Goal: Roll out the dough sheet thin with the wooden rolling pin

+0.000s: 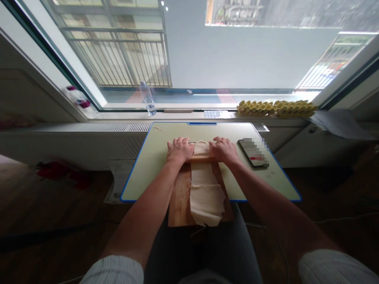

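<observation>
You are rolling dough (205,185) on the board (180,197), both hands (180,150) (224,150) pressing flat, fingers spread, on the pin (202,159); keep pressure even.

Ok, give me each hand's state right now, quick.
Left hand: palm down, pressing on the rolling pin over the dough sheet.
Right hand: palm down, pressing on the same pin.
</observation>
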A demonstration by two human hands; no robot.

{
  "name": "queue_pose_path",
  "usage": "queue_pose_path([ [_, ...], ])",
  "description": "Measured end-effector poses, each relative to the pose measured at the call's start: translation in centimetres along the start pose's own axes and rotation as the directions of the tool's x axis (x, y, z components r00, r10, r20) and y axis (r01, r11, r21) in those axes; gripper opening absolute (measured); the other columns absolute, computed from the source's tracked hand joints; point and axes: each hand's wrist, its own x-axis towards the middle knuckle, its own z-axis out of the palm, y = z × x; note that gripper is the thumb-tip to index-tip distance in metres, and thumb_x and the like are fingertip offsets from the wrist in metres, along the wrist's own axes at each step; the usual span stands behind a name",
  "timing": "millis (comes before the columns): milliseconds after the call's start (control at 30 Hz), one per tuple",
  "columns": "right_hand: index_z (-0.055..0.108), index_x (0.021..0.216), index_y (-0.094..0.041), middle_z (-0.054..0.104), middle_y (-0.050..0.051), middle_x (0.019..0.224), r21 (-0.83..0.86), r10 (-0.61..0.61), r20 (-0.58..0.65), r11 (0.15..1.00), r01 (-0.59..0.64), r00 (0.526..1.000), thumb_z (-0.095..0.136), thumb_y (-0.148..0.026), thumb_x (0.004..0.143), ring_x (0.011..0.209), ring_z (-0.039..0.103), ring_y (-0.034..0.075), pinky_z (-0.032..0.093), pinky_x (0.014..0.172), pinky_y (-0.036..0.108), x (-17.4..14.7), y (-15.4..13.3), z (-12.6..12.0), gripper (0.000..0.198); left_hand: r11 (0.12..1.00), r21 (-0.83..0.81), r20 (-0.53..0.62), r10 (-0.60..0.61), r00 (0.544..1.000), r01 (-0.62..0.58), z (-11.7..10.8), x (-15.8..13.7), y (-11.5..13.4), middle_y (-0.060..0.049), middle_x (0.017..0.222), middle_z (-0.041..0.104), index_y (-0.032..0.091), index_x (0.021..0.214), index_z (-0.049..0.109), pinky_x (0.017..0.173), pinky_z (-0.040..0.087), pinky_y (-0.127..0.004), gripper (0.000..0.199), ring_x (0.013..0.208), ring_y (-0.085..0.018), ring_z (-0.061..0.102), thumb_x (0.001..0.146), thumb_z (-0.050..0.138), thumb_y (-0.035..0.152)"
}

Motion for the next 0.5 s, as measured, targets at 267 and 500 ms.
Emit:
queue_pose_path([
  [267, 0.059, 0.147, -0.019, 0.064, 0.018, 0.146, 0.047, 0.064, -0.032, 0.997, -0.063, 0.997, 0.033, -0.046, 0.109, 0.134, 0.055, 0.035, 0.04, 0.109, 0.048, -3.8, -0.7, -0.3, 0.053, 1.0, -0.019, 0.032, -0.01, 0.999, 0.011, -0.2, -2.5, 0.0, -0.012, 0.161, 0.054, 0.029, 0.147, 0.061, 0.124, 0.028, -0.066, 0.056, 0.145, -0.036, 0.048, 0.103, 0.037, 0.052],
  [500, 0.048, 0.159, -0.018, 0.049, 0.016, 0.164, -0.001, 0.063, -0.03, 0.998, -0.063, 0.998, 0.036, -0.034, 0.104, 0.145, 0.046, 0.035, 0.034, 0.117, 0.057, -8.9, -1.2, -0.3, 0.059, 1.0, 0.004, 0.037, -0.023, 0.999, 0.023, -0.6, -7.6, 0.3, -0.012, 0.171, 0.043, 0.027, 0.155, 0.056, 0.128, 0.022, -0.07, 0.06, 0.158, -0.035, 0.035, 0.105, 0.037, 0.053],
])
